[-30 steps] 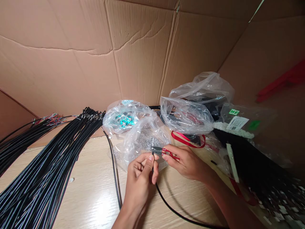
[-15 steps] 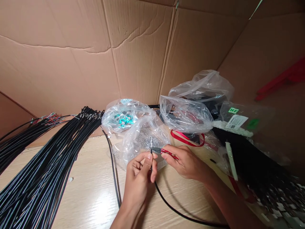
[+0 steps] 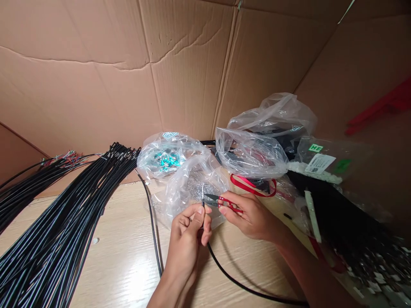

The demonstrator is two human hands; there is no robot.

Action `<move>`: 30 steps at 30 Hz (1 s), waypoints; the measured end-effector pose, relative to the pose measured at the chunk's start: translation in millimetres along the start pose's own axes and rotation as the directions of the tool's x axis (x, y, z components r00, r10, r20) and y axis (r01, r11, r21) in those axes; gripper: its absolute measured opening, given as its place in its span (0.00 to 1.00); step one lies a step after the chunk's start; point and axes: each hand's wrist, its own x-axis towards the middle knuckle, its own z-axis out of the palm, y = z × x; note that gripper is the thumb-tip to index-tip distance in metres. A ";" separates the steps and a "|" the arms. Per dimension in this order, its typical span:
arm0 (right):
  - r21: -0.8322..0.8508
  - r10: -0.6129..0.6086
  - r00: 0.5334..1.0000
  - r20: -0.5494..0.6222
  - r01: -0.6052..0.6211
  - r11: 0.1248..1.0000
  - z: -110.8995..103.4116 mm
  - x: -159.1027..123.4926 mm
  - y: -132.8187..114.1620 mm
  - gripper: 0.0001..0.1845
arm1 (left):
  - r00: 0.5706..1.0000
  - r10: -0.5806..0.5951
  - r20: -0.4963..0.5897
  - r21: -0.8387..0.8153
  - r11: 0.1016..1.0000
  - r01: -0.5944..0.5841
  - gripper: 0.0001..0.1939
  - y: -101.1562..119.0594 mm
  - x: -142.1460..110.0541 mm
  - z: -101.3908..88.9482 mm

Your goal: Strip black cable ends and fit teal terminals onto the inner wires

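My left hand (image 3: pixel 188 244) pinches a black cable (image 3: pixel 203 203) upright between thumb and fingers, its thin stripped end pointing up. The cable trails down over the table in a loop toward the bottom right. My right hand (image 3: pixel 253 216) holds red-handled thread snips (image 3: pixel 226 204), with the blades spread slightly at the cable's tip and almost touching it. Behind both hands lies a clear plastic bag of small silver pieces (image 3: pixel 195 188).
A large bundle of black cables (image 3: pixel 58 231) lies on the wooden table (image 3: pixel 122 261) at left. Behind it are a bag of teal pieces (image 3: pixel 167 160), clear bags, and a red strap (image 3: pixel 253 187). More black wires (image 3: pixel 349 231) lie at right, against a cardboard wall (image 3: pixel 96 72).
The snips' blades have spread apart and moved slightly left and up toward the cable's tip. My left hand has shifted slightly up, and the view has tilted a little.
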 end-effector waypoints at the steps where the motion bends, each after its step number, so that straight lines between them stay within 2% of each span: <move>1: 0.000 0.003 1.000 0.006 -0.003 1.000 0.5 -0.2 -0.5 0.10 | 1.000 -0.013 0.000 -0.016 1.000 0.013 0.19 0.5 0.1 0.3; 14: -0.017 -0.009 1.000 0.022 0.009 1.000 1.1 0.5 -1.5 0.12 | 0.992 -0.110 0.064 -0.118 0.986 0.117 0.18 -0.9 -1.4 -3.3; 23: 0.003 -0.056 0.998 0.005 0.056 0.998 1.3 1.6 -5.3 0.12 | 0.989 -0.129 0.074 -0.148 0.979 0.138 0.20 1.1 0.3 -0.8; 30: 0.128 0.031 0.999 -0.039 -0.026 0.991 -2.5 0.4 -4.2 0.15 | 0.990 -0.117 0.075 -0.135 0.983 0.126 0.19 0.3 0.6 -2.4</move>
